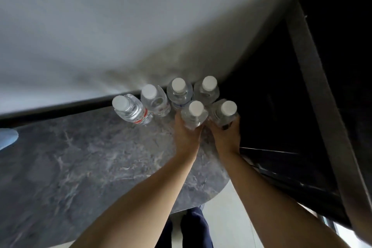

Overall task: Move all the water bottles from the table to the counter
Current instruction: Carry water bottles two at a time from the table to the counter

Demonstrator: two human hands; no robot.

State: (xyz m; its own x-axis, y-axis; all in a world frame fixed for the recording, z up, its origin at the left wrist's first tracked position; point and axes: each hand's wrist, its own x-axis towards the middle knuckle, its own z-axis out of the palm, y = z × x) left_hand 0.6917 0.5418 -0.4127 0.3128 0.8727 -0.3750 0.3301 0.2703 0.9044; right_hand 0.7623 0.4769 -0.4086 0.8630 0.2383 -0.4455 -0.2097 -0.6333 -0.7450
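At frame centre, six clear white-capped bottles clustered on the grey marbled worktop (80, 157). The left hand (186, 135) gripped one bottle (194, 115), the right hand (226, 137) another (225, 113). Red labels were unreadable.

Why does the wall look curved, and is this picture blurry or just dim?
Head view: the wide-angle lens bends the pale wall and the dark strip under it into curves. The wall and marbled surface look smeared, likely motion blur. The white bottle caps stay fairly crisp between the left hand and right hand. The right side is very dark, with detail lost.
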